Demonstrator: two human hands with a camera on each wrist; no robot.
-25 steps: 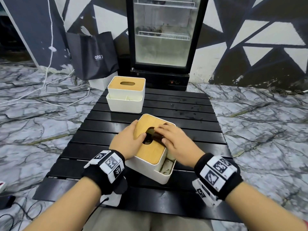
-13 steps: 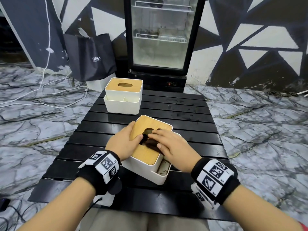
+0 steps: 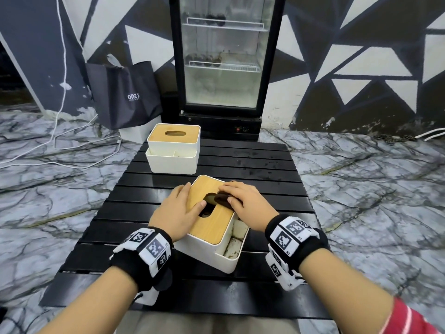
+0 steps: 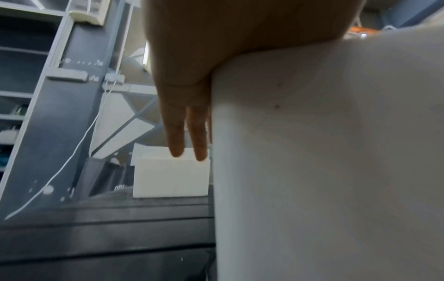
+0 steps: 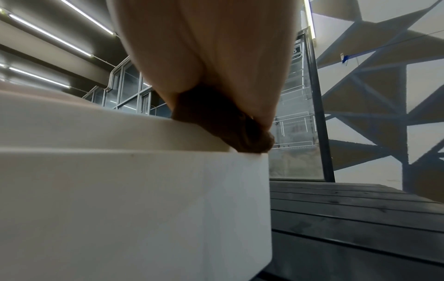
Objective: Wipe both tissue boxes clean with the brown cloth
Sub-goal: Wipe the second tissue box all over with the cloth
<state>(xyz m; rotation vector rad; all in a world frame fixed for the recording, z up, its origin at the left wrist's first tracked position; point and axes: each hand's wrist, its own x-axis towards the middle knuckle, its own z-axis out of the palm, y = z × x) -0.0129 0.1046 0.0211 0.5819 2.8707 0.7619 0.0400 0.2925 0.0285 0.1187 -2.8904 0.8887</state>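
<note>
The near tissue box [image 3: 209, 227], white with a bamboo lid, sits skewed on the black slatted table [image 3: 252, 165]. My left hand [image 3: 179, 207] steadies its left side, thumb on the lid by the slot. In the left wrist view its fingers [image 4: 187, 136] lie straight along the white wall [image 4: 312, 171]. My right hand [image 3: 240, 201] holds the bunched brown cloth [image 3: 222, 200] down on the lid's right part, next to the slot. The right wrist view shows the cloth [image 5: 223, 125] reaching the box's [image 5: 120, 190] edge. The far tissue box [image 3: 173, 150] stands untouched at the table's back left.
A glass-door fridge [image 3: 222, 63] stands just behind the table. A black bag [image 3: 125, 95] and white cables [image 3: 72, 150] lie on the marble floor to the left. The near box's open side compartment [image 3: 234, 244] looks stained.
My right hand has slid the cloth off the slot toward the lid's far right edge. The left hand stays on the box's side.
</note>
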